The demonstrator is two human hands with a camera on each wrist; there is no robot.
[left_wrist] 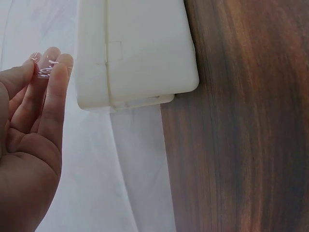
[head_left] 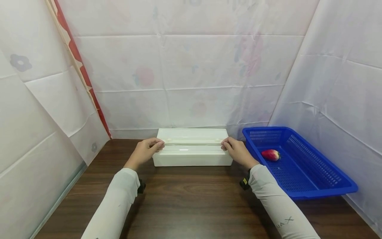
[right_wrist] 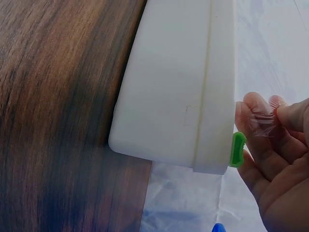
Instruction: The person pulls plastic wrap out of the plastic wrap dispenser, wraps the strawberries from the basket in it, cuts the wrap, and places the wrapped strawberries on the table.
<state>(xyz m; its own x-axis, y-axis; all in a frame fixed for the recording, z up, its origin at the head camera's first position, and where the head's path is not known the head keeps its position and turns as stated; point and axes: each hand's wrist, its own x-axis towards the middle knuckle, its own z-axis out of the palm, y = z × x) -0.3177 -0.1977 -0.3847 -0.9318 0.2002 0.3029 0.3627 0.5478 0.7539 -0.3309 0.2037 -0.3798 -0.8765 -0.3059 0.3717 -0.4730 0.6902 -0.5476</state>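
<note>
A white cling film dispenser box (head_left: 192,160) sits on the wooden table, in front of the far wall. My left hand (head_left: 145,151) is at the box's left end, where thumb and fingertips pinch a corner of clear cling film (left_wrist: 44,71). At the opposite end my right hand (head_left: 237,152) pinches the film's other corner, and crinkled film (right_wrist: 263,122) shows over its fingers in the right wrist view. Between the hands the sheet is transparent and hard to see over the box top. A green slider (right_wrist: 237,150) sticks out at the box edge beside the right fingers.
To the right stands a blue plastic basket (head_left: 325,192) with slotted walls, close to the right forearm. Inside it lies a red, fruit-like piece (head_left: 270,155) with a pale end. White patterned sheets (head_left: 191,66) hang behind and on both sides of the brown table (head_left: 191,199).
</note>
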